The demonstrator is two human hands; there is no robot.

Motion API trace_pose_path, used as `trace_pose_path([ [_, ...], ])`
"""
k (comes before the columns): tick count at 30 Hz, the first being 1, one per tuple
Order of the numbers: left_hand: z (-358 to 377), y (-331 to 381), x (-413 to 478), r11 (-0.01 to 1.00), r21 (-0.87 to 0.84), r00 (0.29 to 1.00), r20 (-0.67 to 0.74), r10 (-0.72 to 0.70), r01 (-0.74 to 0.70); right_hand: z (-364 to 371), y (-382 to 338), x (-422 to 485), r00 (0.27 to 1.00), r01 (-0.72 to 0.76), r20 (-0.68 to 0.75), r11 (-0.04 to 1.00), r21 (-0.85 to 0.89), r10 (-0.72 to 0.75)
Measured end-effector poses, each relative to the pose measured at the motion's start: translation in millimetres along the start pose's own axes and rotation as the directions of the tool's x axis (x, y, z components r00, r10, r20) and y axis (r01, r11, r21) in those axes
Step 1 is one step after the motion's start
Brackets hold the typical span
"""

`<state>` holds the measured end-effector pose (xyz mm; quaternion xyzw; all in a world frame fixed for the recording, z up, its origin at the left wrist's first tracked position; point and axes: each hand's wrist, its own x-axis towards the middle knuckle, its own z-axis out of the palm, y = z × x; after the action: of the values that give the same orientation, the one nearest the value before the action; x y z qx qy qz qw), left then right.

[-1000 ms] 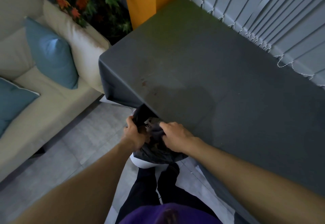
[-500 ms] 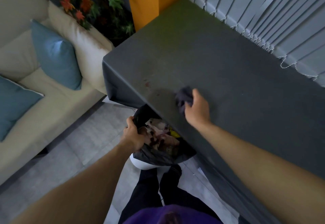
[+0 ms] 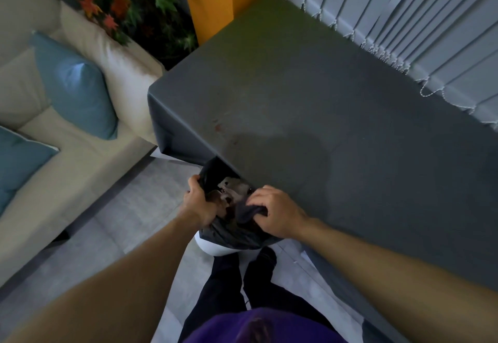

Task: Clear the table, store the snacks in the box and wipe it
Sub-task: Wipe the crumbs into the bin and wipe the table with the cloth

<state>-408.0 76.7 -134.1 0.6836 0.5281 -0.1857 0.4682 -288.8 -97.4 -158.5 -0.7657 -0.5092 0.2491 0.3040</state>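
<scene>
A white bin [image 3: 215,248] lined with a black bag [image 3: 231,232] stands on the floor against the near edge of the table [image 3: 336,132], which is covered by a dark grey cloth. Crumpled wrappers [image 3: 231,185] lie inside the bag. My left hand [image 3: 200,202] grips the bag's left rim. My right hand [image 3: 275,214] holds a dark wiping cloth [image 3: 246,212] bunched over the bin's opening, at the table edge. A few small reddish stains [image 3: 218,127] mark the tablecloth near its left corner.
A beige sofa [image 3: 80,154] with blue cushions [image 3: 75,86] stands to the left across a strip of grey floor. A plant [image 3: 129,5] and an orange pillar [image 3: 215,0] are behind the table's far corner. Vertical blinds [image 3: 404,19] run along the far side.
My right hand, which was wiping on the tabletop with the dark cloth half a second ago, has come back down to the bin opening. The left hand has kept hold of the bag rim.
</scene>
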Motion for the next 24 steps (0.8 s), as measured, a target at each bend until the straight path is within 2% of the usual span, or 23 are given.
trace_pose_path([
  [1, 0.0, -0.6, 0.7, 1.000, -0.001, 1.000, -0.004, -0.001, 0.001, -5.0, 0.1, 1.7, 0.999, -0.013, -0.040, 1.000, -0.003, 0.013],
  [3, -0.5, -1.9, 0.5, 1.000, 0.006, 1.000, -0.005, -0.004, 0.004, -18.3, 3.8, 11.5, 0.958, -0.127, -0.256, 0.992, 0.015, 0.127],
  [5, -0.4, -3.0, 0.3, 1.000, 0.019, 1.000, 0.001, -0.007, 0.007, -33.3, 15.5, 24.3, 0.827, -0.279, -0.504, 0.960, 0.019, 0.250],
  [6, 0.1, -3.8, 0.8, 1.000, 0.028, 1.000, 0.001, -0.004, 0.004, -40.6, 21.8, 29.4, 0.775, -0.338, -0.562, 0.941, 0.019, 0.289],
  [7, 0.6, -4.0, 1.1, 0.999, 0.045, 1.000, -0.004, -0.001, 0.001, -45.7, 26.9, 32.6, 0.759, -0.380, -0.567, 0.925, 0.015, 0.321],
  [9, 0.8, -3.7, 1.1, 0.997, 0.079, 1.000, -0.017, 0.008, -0.007, -43.0, 31.4, 33.1, 0.821, -0.411, -0.445, 0.911, -0.025, 0.358],
  [11, 0.9, -2.8, 0.5, 0.995, 0.100, 1.000, -0.024, 0.012, -0.010, -27.6, 26.1, 24.3, 0.903, -0.340, -0.309, 0.936, -0.095, 0.297],
  [14, 0.7, -1.8, -1.8, 0.992, 0.129, 1.000, -0.025, 0.017, -0.014, -2.8, 8.7, 5.1, 0.975, -0.167, -0.163, 0.980, -0.109, 0.148],
  [16, 0.3, -0.5, -4.8, 0.993, 0.118, 0.999, -0.024, 0.022, -0.019, 8.9, -0.6, -5.8, 0.997, -0.074, -0.018, 0.996, -0.057, 0.073],
  [18, 0.8, -1.6, -6.5, 0.994, 0.103, 0.999, -0.030, 0.029, -0.026, 12.6, -5.2, -14.8, 0.996, -0.048, 0.079, 0.999, 0.012, 0.047],
  [19, 1.1, -2.5, -7.0, 0.995, 0.098, 0.999, -0.032, 0.032, -0.028, 10.3, -6.6, -17.8, 0.997, -0.052, 0.065, 0.998, 0.030, 0.050],
  [21, 0.8, -5.1, -7.8, 0.996, 0.083, 0.999, -0.033, 0.032, -0.029, -1.1, -2.9, -16.9, 0.989, -0.109, -0.093, 0.992, 0.059, 0.115],
  [22, 0.9, -6.8, -8.1, 0.997, 0.077, 0.999, -0.034, 0.034, -0.031, -10.2, 0.7, -13.6, 0.962, -0.167, -0.205, 0.983, 0.076, 0.179],
  [24, 2.1, -8.9, -8.3, 0.997, 0.071, 0.999, -0.044, 0.030, -0.027, -32.4, 13.2, -2.3, 0.855, -0.295, -0.421, 0.952, 0.083, 0.302],
])
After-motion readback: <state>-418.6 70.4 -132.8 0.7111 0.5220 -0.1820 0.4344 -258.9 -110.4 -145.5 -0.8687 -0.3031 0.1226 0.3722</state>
